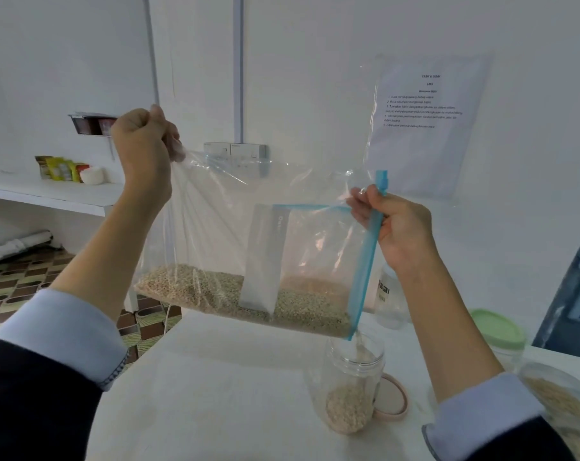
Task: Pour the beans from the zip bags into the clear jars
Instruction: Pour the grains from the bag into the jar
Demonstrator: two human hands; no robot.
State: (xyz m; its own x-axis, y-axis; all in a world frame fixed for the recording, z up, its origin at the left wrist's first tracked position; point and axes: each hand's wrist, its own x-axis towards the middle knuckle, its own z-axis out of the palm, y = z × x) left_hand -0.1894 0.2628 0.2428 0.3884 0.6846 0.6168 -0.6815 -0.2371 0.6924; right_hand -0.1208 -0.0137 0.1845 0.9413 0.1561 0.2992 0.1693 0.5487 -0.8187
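Fingers of left hand (142, 144) & right hand (396, 227) clamped on zip bag (248, 247), frame center; beans (212, 289) trickling into clear jar (350, 387), lower right, on tabletop (215, 394).

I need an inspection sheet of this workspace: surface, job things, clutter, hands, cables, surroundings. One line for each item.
Surface: white table, jars standing on it.
Job's things: zip bag held tilted, beans along its low edge, a thin stream falling from its corner into the open jar, partly filled.
Clutter: pink lid beside the jar; green-lidded jar; another bag of beans at right.
Hands: left hand grips the bag's raised corner; right hand grips the blue zip strip.
Cables: nothing seen for certain.
Surroundings: instruction sheet on wall; shelf with packets.
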